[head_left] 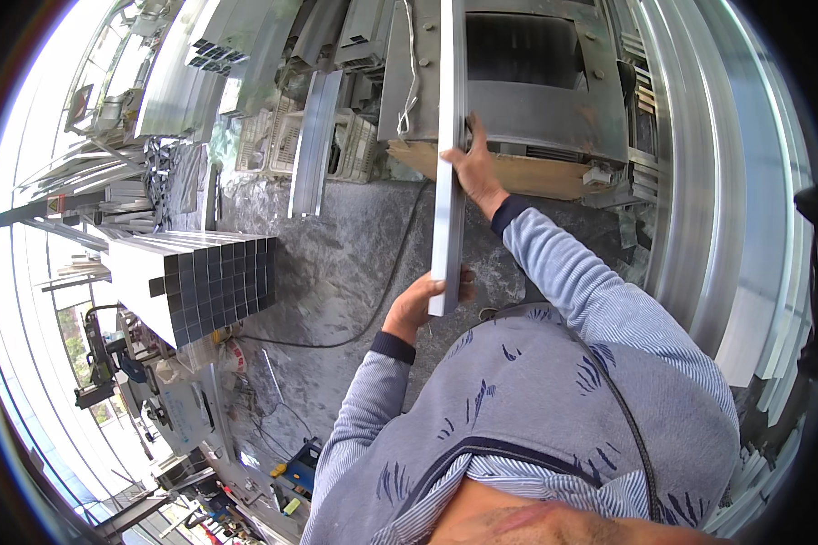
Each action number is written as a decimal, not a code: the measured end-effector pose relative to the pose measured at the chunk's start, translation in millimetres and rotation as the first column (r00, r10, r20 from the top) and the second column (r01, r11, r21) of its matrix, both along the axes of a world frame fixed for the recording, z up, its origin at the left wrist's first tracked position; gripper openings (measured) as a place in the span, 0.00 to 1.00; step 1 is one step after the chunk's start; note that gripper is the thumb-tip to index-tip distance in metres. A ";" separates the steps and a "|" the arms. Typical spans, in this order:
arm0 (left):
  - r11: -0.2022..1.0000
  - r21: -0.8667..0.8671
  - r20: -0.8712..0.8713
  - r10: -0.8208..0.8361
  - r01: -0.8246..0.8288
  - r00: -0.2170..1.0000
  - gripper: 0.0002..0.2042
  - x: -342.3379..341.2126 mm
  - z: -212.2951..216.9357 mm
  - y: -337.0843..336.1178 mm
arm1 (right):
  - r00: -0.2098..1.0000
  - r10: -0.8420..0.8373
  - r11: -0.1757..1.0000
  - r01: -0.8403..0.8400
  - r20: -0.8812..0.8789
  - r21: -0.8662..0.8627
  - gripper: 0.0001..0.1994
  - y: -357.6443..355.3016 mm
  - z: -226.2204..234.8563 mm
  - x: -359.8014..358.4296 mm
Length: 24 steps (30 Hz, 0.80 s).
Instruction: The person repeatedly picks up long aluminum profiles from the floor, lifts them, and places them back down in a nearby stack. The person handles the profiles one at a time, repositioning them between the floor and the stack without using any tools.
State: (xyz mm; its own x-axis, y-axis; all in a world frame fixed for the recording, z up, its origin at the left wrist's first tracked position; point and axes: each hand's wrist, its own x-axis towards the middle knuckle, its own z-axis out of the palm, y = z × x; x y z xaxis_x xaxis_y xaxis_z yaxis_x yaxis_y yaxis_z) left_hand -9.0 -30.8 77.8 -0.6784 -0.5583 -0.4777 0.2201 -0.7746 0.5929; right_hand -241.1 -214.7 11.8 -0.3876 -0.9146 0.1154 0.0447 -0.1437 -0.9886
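A long, straight silver aluminium profile [447, 218] runs from the top of the picture down toward my chest. My left hand [412, 304] wraps round its near end, thumb on top and fingertips showing on the far side. Further along, my right hand [479, 171] grips the same profile from the right, thumb across its face and fingers along its side. Beyond my right hand, the profile passes over a grey metal machine [536, 113] with a dark rectangular opening [525, 50]. A wooden board [541, 178] lines the machine's near edge.
To the left stands a stack of square tubes [218, 286]. A black cable [373, 336] curves over the grey floor [327, 241]. Plastic crates [353, 145] and another profile [316, 145] lie at the back left; long profiles [700, 163] line the right side.
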 end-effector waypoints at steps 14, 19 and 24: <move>0.692 -0.363 0.923 0.358 0.623 0.141 0.38 -189.5 35.3 -229.1 | 0.268 0.048 0.966 0.234 -0.962 0.114 0.44 -217.4 33.1 -113.5; 0.721 -0.402 0.909 0.389 0.564 0.150 0.37 -154.2 5.8 -166.3 | 0.318 0.017 0.980 0.181 -0.948 0.079 0.40 -160.0 18.0 -75.9; 0.756 -0.379 0.924 0.346 0.534 0.165 0.36 -108.1 -26.2 -68.3 | 0.358 0.043 0.985 0.139 -0.933 0.099 0.41 -55.6 6.7 -26.5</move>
